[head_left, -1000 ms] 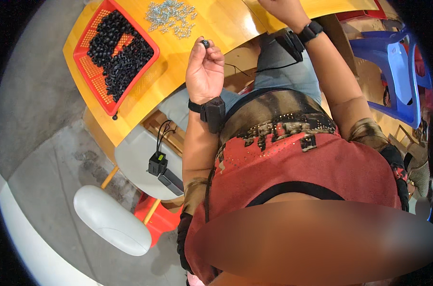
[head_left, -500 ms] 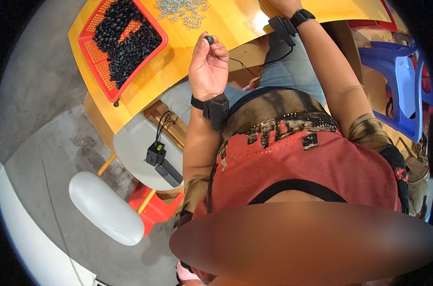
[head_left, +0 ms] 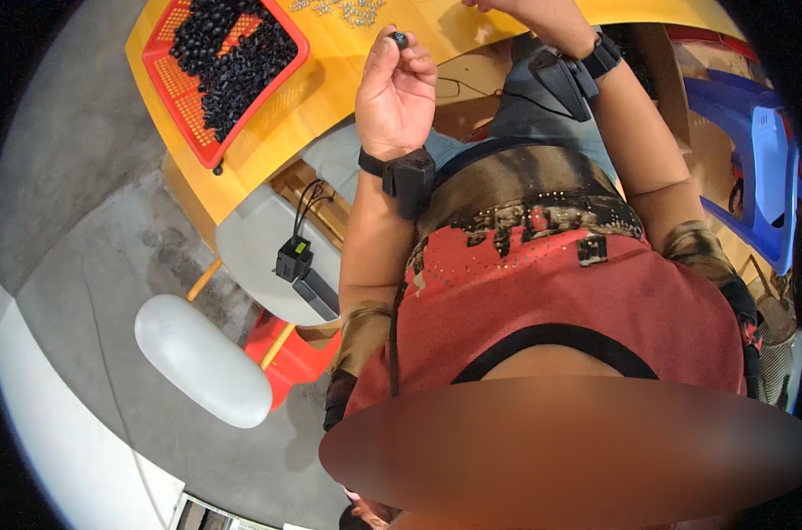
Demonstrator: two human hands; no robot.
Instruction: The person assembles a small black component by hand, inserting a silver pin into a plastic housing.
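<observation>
While the left hand [head_left: 396,108] is lying palm up across the near edge of the bench [head_left: 330,84], a small black knob [head_left: 399,40] is sitting at the tip of its thumb, and the thumb and neighbouring fingers are clamping on it. The knob is looking round, so no long axis is showing; a pale mark is facing upward, too small to make out. The other fingers are curling loosely beneath.

The left hand is plainly the nearer one. The right hand [head_left: 542,19] is reaching in to the right of the knob and a little farther forward, its fingers pointing left; a stretch of bench is separating the two hands, which are standing well apart. The right fingertips are running into the upper edge of the view, so whether they are together, apart or gripping something I cannot tell.

Ahead of the knob and to its left, small shiny metal pieces [head_left: 352,12] are lying scattered on the bench. Farther left, a red basket [head_left: 173,87] is holding black balls [head_left: 206,34] and thin black pieces [head_left: 242,87], and a loose black ball [head_left: 218,169] is resting just beside its near corner.
</observation>
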